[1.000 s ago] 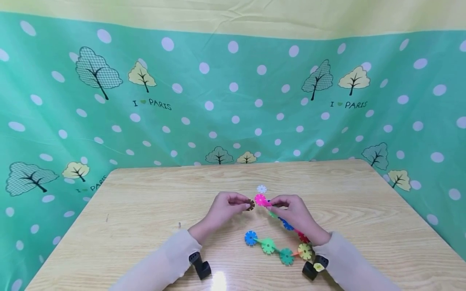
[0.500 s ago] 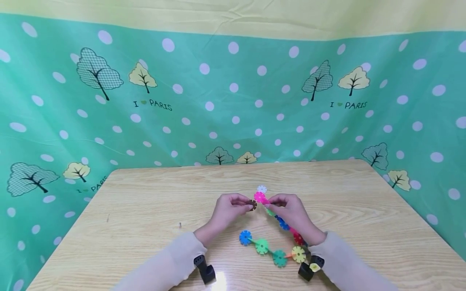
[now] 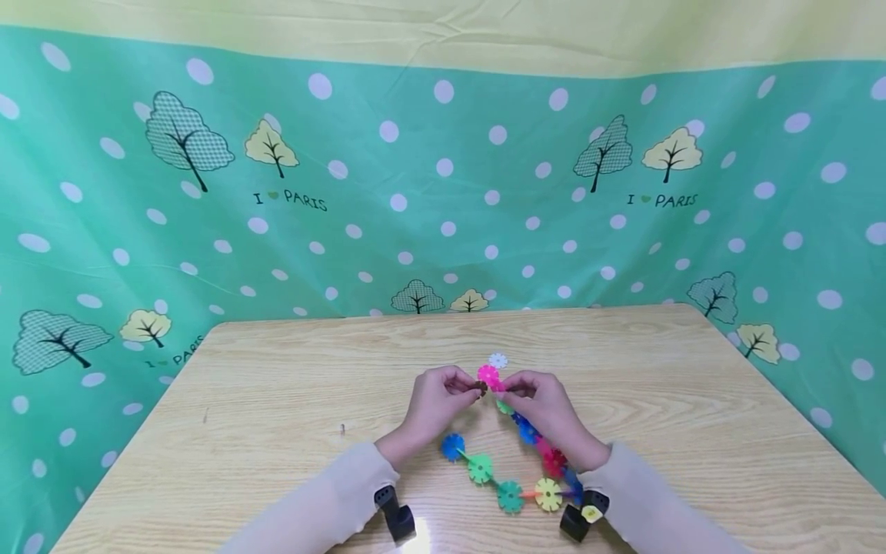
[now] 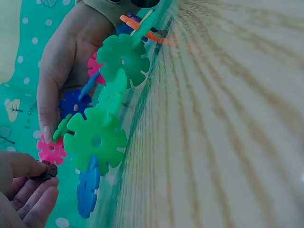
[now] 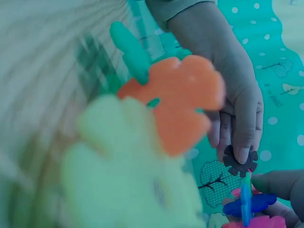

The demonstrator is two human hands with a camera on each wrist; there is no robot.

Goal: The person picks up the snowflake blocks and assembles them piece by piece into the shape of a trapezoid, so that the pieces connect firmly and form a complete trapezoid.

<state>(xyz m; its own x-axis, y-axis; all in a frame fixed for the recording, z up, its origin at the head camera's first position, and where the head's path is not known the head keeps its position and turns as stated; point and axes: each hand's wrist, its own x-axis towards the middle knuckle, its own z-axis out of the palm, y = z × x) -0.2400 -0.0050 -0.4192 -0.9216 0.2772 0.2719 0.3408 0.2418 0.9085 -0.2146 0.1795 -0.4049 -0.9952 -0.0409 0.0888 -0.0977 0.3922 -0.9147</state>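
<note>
Nearest you, the chain of snowflake discs curves across the wooden table from the blue disc round toward your right wrist, then climbs under your right hand. That hand pinches the chain's top end just below the pink disc. Your left hand pinches the small brown disc right beside it on the left, the two about touching edge to edge. Just beyond lies a loose white disc. Behind the table hangs a green dotted cloth with trees.
</note>
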